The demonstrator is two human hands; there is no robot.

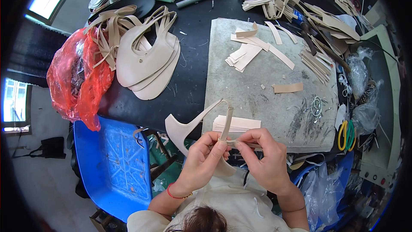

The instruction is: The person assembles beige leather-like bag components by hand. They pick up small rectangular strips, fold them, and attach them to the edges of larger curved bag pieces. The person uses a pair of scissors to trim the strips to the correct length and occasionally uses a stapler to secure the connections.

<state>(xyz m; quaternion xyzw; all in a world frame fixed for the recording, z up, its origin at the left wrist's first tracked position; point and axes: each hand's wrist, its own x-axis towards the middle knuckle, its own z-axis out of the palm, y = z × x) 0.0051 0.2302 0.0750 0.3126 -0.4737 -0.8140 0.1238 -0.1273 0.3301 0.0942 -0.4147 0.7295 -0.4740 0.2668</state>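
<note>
Close to my body, a beige leather bag piece (182, 128) with a curved edge hangs over the table's front edge, its narrow strap (227, 118) standing up between my hands. My left hand (205, 157) pinches this strap between thumb and fingers. Fingertips of my right hand (267, 160) are closed on a thin light strip (232, 141) that crosses the strap, perhaps around it; how the two are joined is hidden by my fingers. Just beyond my hands, a stack of pale leather strips (238, 123) lies on the grey work board (257, 101).
Stacked beige bag panels (146, 68) lie at left beside a red plastic bag (77, 77). More strips (246, 51), one tan strip (288, 87) and metal rings (316, 106) are on the board. Scissors (342, 135) sit at its right edge. A blue basin (113, 163) stands lower left.
</note>
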